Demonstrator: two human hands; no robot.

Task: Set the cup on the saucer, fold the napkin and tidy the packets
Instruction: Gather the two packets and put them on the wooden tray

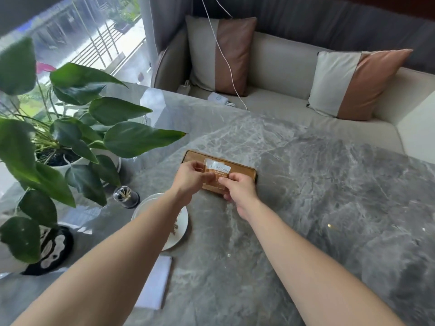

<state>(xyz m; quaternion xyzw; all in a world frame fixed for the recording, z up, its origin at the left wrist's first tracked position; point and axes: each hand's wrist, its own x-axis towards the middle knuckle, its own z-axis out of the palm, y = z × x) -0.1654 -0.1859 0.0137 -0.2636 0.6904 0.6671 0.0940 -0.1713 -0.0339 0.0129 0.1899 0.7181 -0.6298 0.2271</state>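
Note:
Both my hands hold a small stack of orange-and-white packets just above a flat wooden tray at the middle of the table. My left hand pinches the stack's left edge, while my right hand grips its lower right corner. A white saucer lies nearer to me, mostly hidden under my left forearm; I cannot see a cup on it. The folded white napkin lies flat near the table's front, partly under my left arm.
A large potted plant crowds the table's left side. A small glass toothpick holder stands beside the saucer and a black dish lies at the left edge. A sofa with cushions runs behind the grey marble table.

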